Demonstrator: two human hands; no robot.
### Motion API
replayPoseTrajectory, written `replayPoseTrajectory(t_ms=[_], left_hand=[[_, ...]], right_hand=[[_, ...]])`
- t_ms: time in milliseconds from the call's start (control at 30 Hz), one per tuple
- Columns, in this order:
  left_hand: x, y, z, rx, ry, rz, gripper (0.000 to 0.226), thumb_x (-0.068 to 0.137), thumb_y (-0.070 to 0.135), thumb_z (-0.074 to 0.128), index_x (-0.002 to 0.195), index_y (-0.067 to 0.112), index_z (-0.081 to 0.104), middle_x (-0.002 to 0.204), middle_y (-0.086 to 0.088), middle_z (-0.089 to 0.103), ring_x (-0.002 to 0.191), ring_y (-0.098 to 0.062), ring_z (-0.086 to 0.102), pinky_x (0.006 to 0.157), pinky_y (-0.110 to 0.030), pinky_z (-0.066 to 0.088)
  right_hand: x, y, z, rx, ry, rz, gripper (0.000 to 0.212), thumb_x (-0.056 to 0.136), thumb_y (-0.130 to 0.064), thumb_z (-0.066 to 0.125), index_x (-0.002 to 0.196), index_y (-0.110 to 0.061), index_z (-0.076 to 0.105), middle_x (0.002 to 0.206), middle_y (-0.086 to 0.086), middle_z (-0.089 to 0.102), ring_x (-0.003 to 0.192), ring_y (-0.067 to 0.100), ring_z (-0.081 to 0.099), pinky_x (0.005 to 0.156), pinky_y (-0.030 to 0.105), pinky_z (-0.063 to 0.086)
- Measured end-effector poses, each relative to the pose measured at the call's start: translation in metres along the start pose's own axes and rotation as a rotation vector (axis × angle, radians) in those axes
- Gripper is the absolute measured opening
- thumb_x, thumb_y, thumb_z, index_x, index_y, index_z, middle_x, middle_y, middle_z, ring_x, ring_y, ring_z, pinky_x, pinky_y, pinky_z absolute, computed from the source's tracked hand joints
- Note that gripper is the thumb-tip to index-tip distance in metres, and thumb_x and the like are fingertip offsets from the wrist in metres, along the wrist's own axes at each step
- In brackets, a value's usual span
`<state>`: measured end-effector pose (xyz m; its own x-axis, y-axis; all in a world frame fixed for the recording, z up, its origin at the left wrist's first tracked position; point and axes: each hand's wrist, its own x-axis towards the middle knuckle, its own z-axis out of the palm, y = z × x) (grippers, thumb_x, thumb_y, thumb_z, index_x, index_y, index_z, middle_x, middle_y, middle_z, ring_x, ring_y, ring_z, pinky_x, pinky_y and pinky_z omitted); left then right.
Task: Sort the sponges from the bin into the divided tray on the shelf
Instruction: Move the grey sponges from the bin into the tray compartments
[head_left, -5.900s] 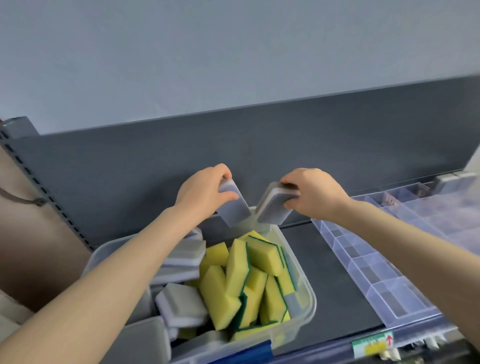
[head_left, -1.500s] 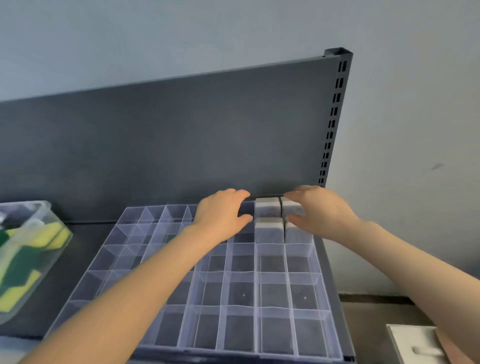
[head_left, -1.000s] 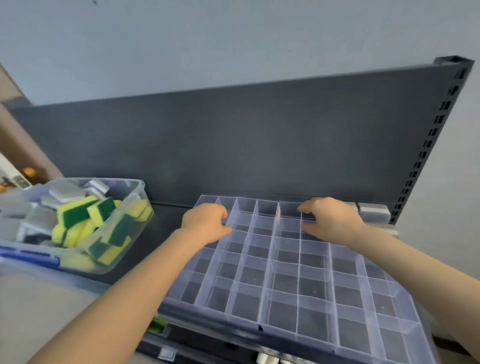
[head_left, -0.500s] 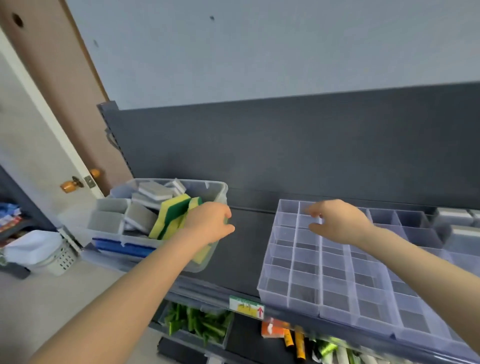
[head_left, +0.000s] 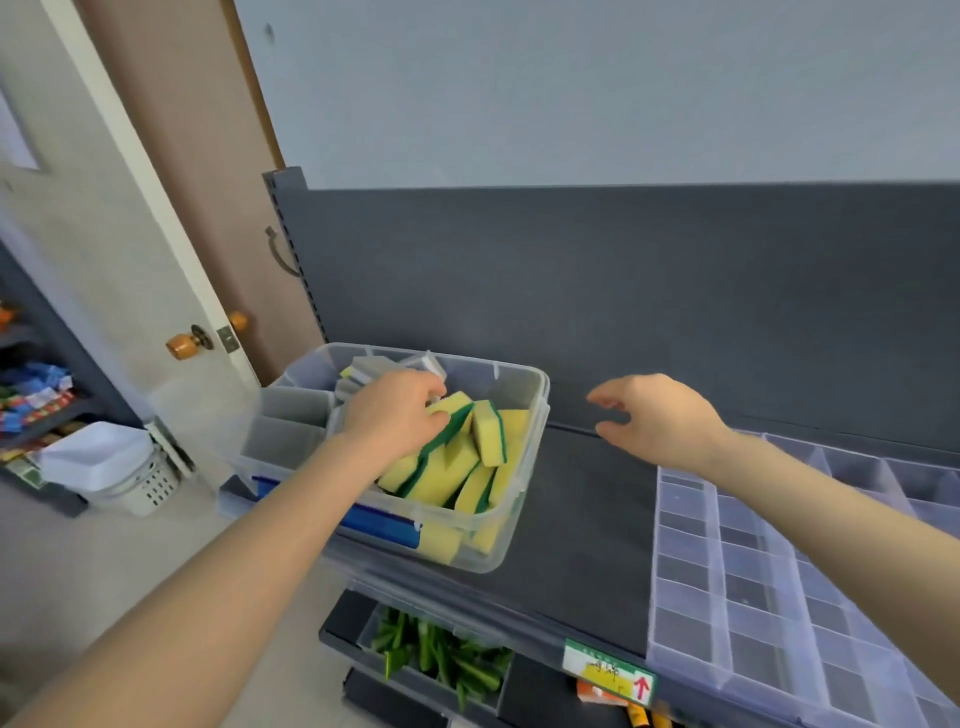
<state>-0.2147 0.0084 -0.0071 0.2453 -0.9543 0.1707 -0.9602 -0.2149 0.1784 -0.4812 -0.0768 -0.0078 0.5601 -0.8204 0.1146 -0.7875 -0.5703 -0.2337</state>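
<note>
Inside clear bin (head_left: 511, 499): yellow-green sponges (head_left: 488, 434), tilted

Pale blue-grey wall (head_left: 571, 88), brown door (head_left: 208, 197) with orange knob (head_left: 183, 345), dark shelf back panel (head_left: 623, 301), white basket (head_left: 111, 470) on floor

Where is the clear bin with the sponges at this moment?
The bin sits left of centre on the dark shelf, left of the divided tray, with the left hand reaching into it.
</note>
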Motion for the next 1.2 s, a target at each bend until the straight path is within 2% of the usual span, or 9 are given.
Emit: replayPoseTrajectory(t_ms=[200,367,533,667,833,900,1000,1067,1200], left_hand=[[0.044,-0.043,0.005,0.033,-0.008,-0.014,0.036,0.085,0.036,0.061,0.12,0.03,0.061,0.116,0.002,0.065,0.103,-0.022,0.059,0.083,-0.038,0.05],[0.09,-0.074,0.0,0.024,0.005,-0.01,0.033,0.084,0.033,0.062,0.116,0.027,0.063,0.113,0.002,0.063,0.101,-0.02,0.059,0.083,-0.035,0.048],[0.119,-0.103,-0.001,0.005,0.001,0.014,0.033,0.086,0.033,0.062,0.118,0.025,0.062,0.112,0.004,0.063,0.103,-0.016,0.059,0.078,-0.028,0.045],[0.135,-0.125,0.0,-0.04,-0.04,0.06,0.033,0.083,0.036,0.064,0.115,0.029,0.063,0.112,0.01,0.064,0.101,-0.011,0.06,0.085,-0.033,0.049],[0.156,-0.154,0.002,-0.188,-0.266,0.244,0.032,0.073,0.05,0.071,0.103,0.04,0.065,0.096,0.025,0.062,0.095,0.005,0.059,0.077,-0.019,0.045],[0.163,-0.161,0.002,-0.213,-0.381,0.333,0.042,0.066,0.058,0.073,0.104,0.041,0.065,0.101,0.026,0.062,0.098,0.007,0.057,0.081,-0.019,0.045],[0.17,-0.166,0.005,-0.074,-0.513,0.513,0.061,0.059,0.065,0.073,0.113,0.041,0.061,0.108,0.025,0.056,0.1,0.003,0.052,0.084,-0.022,0.043],[0.175,-0.167,0.01,0.014,-0.493,0.622,0.062,0.062,0.063,0.073,0.118,0.04,0.059,0.11,0.02,0.056,0.101,-0.003,0.051,0.085,-0.027,0.045],[0.187,-0.175,0.017,-0.065,-0.425,0.693,0.042,0.076,0.058,0.064,0.114,0.041,0.062,0.105,0.019,0.06,0.098,-0.006,0.055,0.08,-0.032,0.049]], right_hand=[[0.06,-0.023,0.027,0.046,0.015,-0.037,0.026,0.083,-0.028,0.054,0.108,-0.028,0.064,0.105,-0.008,0.067,0.096,0.02,0.061,0.076,0.038,0.055],[0.113,-0.04,0.04,0.032,-0.001,-0.054,0.031,0.084,-0.026,0.051,0.113,-0.031,0.062,0.105,-0.007,0.065,0.095,0.021,0.059,0.07,0.031,0.05],[0.149,-0.062,0.051,0.055,-0.012,-0.061,0.036,0.086,-0.029,0.052,0.122,-0.033,0.057,0.117,-0.009,0.062,0.104,0.019,0.058,0.076,0.031,0.05],[0.167,-0.083,0.059,0.033,-0.042,-0.084,0.039,0.087,-0.032,0.053,0.126,-0.033,0.054,0.123,-0.009,0.06,0.109,0.018,0.056,0.083,0.034,0.051],[0.186,-0.116,0.065,0.048,-0.053,-0.093,0.038,0.087,-0.032,0.054,0.125,-0.032,0.055,0.121,-0.01,0.06,0.107,0.016,0.057,0.079,0.03,0.05],[0.188,-0.128,0.064,0.042,-0.059,-0.069,0.037,0.087,-0.031,0.054,0.124,-0.032,0.056,0.121,-0.01,0.06,0.108,0.015,0.056,0.08,0.031,0.05],[0.189,-0.144,0.063,0.017,-0.113,-0.03,0.038,0.086,-0.026,0.054,0.124,-0.033,0.056,0.124,-0.011,0.059,0.11,0.015,0.055,0.085,0.033,0.049],[0.188,-0.154,0.063,0.01,-0.176,0.005,0.043,0.085,-0.023,0.054,0.126,-0.034,0.054,0.126,-0.011,0.058,0.112,0.015,0.054,0.088,0.033,0.049],[0.183,-0.172,0.067,0.067,-0.215,0.07,0.052,0.077,-0.014,0.058,0.126,-0.031,0.055,0.125,-0.01,0.058,0.112,0.011,0.053,0.091,0.031,0.047]])
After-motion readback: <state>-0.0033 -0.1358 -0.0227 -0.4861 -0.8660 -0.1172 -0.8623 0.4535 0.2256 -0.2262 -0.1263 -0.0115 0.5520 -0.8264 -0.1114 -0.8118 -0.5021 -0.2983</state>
